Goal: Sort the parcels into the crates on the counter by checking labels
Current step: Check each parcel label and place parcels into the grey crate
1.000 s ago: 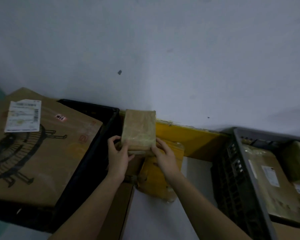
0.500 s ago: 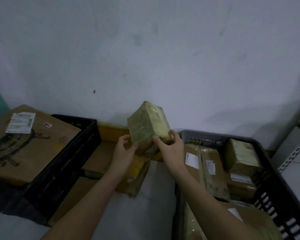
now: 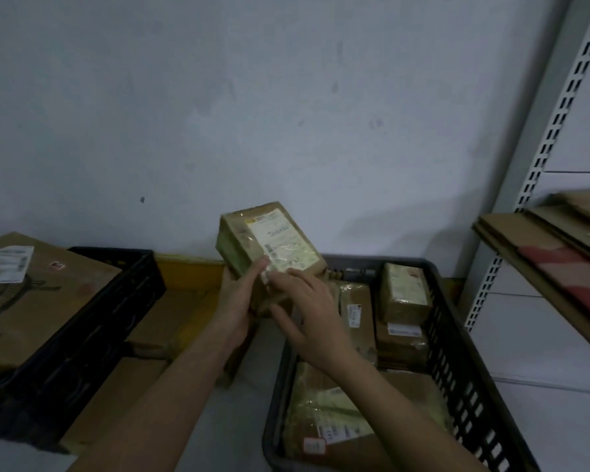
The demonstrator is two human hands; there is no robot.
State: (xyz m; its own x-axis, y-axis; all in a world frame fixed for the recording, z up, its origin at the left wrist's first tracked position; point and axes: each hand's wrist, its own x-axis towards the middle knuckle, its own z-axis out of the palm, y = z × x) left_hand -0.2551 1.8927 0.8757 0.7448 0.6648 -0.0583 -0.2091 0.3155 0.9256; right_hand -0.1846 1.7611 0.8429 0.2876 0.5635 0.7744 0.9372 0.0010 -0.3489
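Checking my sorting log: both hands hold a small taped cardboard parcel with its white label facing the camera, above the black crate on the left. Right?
Not quite. The head view shows the small taped cardboard parcel, held by the left hand and right hand, above the near edge of the grey crate on the right, not the black one.

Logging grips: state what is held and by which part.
The taped parcel, gripped at its lower end by the left hand and right hand, label up.
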